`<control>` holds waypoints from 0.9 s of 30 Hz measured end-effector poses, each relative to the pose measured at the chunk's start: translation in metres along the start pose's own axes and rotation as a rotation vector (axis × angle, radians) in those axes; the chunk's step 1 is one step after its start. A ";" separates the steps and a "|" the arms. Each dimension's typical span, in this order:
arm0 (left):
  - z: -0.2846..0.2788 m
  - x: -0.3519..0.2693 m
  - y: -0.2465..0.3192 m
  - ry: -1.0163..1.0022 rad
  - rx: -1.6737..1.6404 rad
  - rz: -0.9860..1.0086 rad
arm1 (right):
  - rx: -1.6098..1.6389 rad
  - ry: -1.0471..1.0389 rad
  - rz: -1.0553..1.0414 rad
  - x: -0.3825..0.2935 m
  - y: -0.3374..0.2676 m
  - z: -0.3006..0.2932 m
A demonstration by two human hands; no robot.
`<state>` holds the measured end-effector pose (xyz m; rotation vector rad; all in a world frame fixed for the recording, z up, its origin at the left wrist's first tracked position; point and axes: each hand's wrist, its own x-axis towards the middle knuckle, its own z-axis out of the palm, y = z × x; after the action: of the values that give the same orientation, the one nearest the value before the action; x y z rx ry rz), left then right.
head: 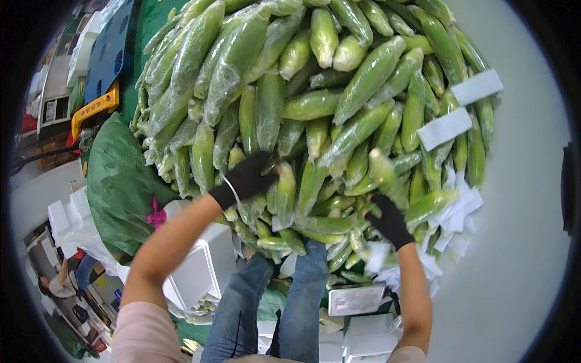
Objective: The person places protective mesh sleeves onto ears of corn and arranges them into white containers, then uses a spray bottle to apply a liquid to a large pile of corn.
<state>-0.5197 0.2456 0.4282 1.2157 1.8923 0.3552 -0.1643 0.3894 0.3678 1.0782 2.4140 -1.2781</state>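
A large heap of green-husked ears of corn (pixel 313 97), many wrapped in clear film, lies before me. My left hand (pixel 251 176), in a black fingerless glove with a white band at the wrist, has its fingers around the top of one upright ear (pixel 286 188). At the right of the heap, my right hand (pixel 389 220) wears a similar glove; its thumb and forefinger are apart with nothing visible between them. Just beyond that hand is a motion-blurred ear (pixel 387 174), its lower end partly hidden. Whether the hand touches it is unclear.
Two white strips (pixel 476 86) lie on the heap's right side, with loose white paper pieces (pixel 456 208) below. A green sack (pixel 120 181) and white foam box (pixel 199 267) stand left. A metal-topped scale (pixel 356 300) sits by my legs. Another person (pixel 59 286) is far left.
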 end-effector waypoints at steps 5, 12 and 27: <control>-0.204 0.130 0.013 0.940 0.610 0.283 | -0.165 0.415 -0.369 0.184 -0.103 -0.133; -0.299 0.227 -0.061 0.310 0.390 -0.389 | -0.048 0.187 -0.130 0.422 -0.206 -0.135; -0.298 0.294 -0.099 0.014 0.271 -0.228 | 0.387 -0.311 -0.202 0.416 -0.194 -0.124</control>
<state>-0.8624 0.5043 0.4029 1.1544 2.1153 -0.0167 -0.5751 0.6288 0.3641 0.6568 2.1329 -1.8802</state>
